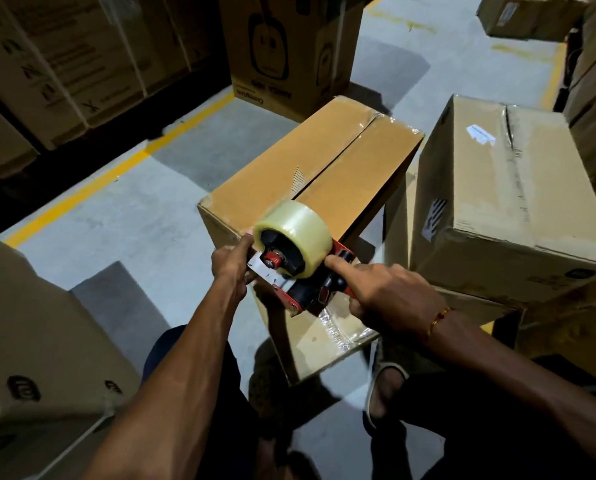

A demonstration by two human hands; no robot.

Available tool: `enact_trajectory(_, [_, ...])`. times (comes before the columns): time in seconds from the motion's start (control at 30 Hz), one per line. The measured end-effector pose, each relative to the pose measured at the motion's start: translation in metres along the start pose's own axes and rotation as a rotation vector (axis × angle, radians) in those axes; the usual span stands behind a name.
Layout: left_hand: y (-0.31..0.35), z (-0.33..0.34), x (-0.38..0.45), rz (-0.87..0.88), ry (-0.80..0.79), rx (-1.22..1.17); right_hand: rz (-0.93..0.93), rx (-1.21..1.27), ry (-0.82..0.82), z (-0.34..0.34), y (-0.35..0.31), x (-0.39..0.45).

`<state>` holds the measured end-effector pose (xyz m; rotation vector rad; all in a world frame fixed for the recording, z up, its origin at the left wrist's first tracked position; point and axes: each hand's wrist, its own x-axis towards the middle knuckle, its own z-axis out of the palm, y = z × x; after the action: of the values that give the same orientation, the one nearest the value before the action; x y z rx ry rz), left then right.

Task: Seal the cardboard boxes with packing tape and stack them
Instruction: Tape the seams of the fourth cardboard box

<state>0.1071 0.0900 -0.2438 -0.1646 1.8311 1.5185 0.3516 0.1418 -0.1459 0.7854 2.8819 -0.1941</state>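
A brown cardboard box [310,174] sits on the grey floor [123,237], right in front of the person. Its 2 top flaps are folded down and meet along a dark line in the middle. What is inside is hidden. Shiny clear tape shows at the far end of the line and on the near side of the box.

A red and black tape gun [310,285] with a fat roll of clear packing tape [294,237] is at the near top edge of the box. The right hand [390,296] grips the handle, with the pointing finger lying straight along the top. The left hand [230,261] pinches the front part of the tape gun, fingers curled.

Just to the right stands a closed taped cardboard box [518,202] on top of another box. A big cardboard box [40,341] is close on the left. A tall printed cardboard box [289,53] stands behind. A yellow painted line [116,168] runs across the floor.
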Motion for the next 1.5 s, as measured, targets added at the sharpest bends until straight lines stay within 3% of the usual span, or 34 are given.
enact_trajectory(0.17, [-0.013,-0.006,-0.007,-0.054,-0.132,0.048,0.075,0.022,-0.036,-0.002,-0.003,-0.004])
enact_trajectory(1.5, [-0.015,0.004,-0.005,-0.06,-0.073,-0.074,0.189,-0.003,-0.072,-0.006,-0.023,-0.016])
